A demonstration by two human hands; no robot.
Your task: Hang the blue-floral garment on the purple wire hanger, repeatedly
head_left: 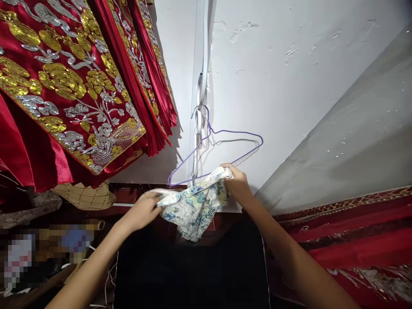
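A white floral garment (193,210) with blue, green and yellow print is stretched between my two hands, its lower part hanging bunched. What kind of garment it is, I cannot tell. My left hand (146,210) is closed on its left end, a little blurred. At the upper right corner, my right hand (236,182) pinches the fabric edge. Just behind and above the cloth hangs a purple wire hanger (238,131), hooked near a white vertical strap or rail (204,56). The garment covers part of the hanger's bottom bar; whether they touch, I cannot tell.
Red garments with gold and silver embroidery (64,81) hang at upper left. A white wall (273,86) stands behind the hanger. To the right are a pale sheer fabric with sparkles (347,146) and red cloth (360,249). White cables (107,279) run at lower left.
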